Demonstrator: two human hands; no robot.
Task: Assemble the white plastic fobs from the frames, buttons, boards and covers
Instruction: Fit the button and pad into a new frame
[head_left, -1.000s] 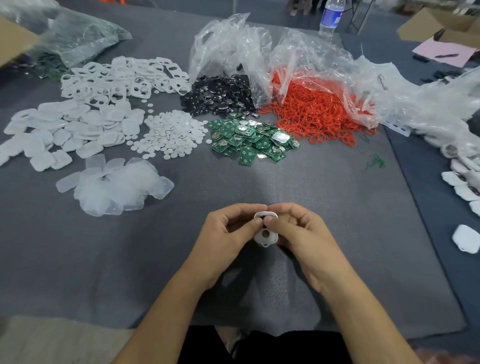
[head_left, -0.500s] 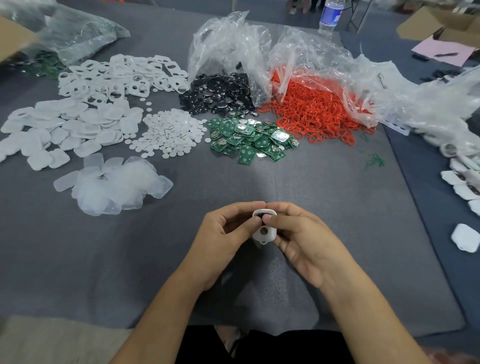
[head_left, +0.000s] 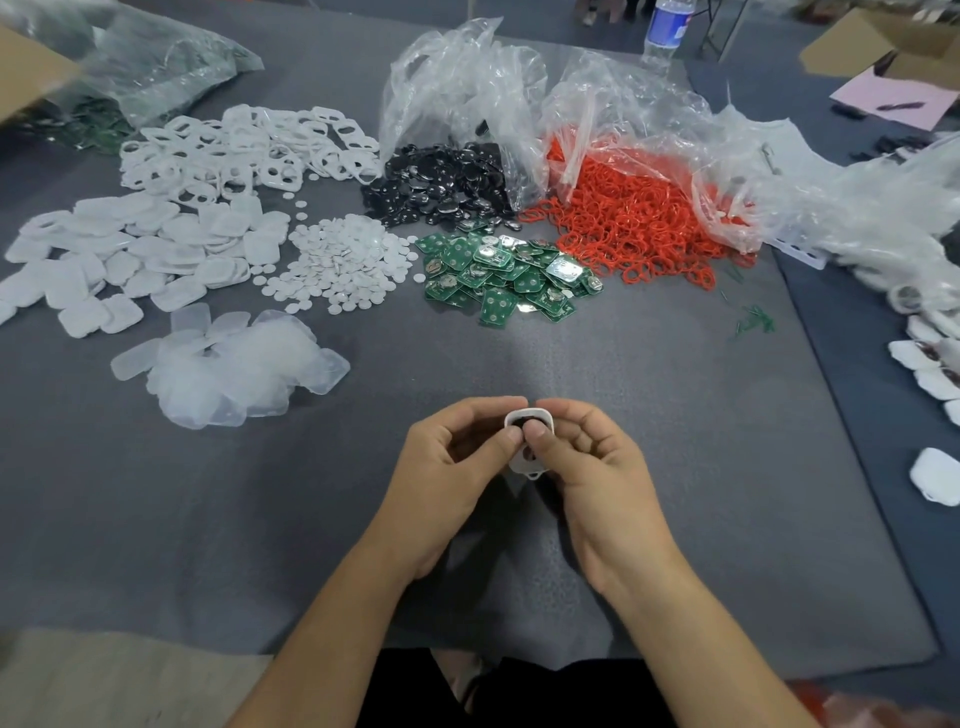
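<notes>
Well, in the head view I held one frame (head_left: 529, 466) between both hands, low over the grey mat (head_left: 675, 467) and well apart from the heaps of parts. My left hand (head_left: 457, 457) curled round its left edge with the thumb laid on the face. My right hand (head_left: 602, 462) curled round the right edge, its thumb pressing into the opening, so both hands gripped the frame and held nothing else. Something dark sat inside the frame, but my thumbs covered most of it, and I could not tell whether it was a button alone or more. I judged this fob to be at an early or middle step, with a board and a cover probably yet to go on. A few finished fobs (head_left: 932, 475) lay at the far right. The loose frames (head_left: 244, 150), covers (head_left: 130, 260), buttons (head_left: 337, 265) and boards (head_left: 498, 275) lay in big heaps across the far side, beside black pieces (head_left: 447, 187) and red rings (head_left: 634, 223), so most of the work was left to do.
</notes>
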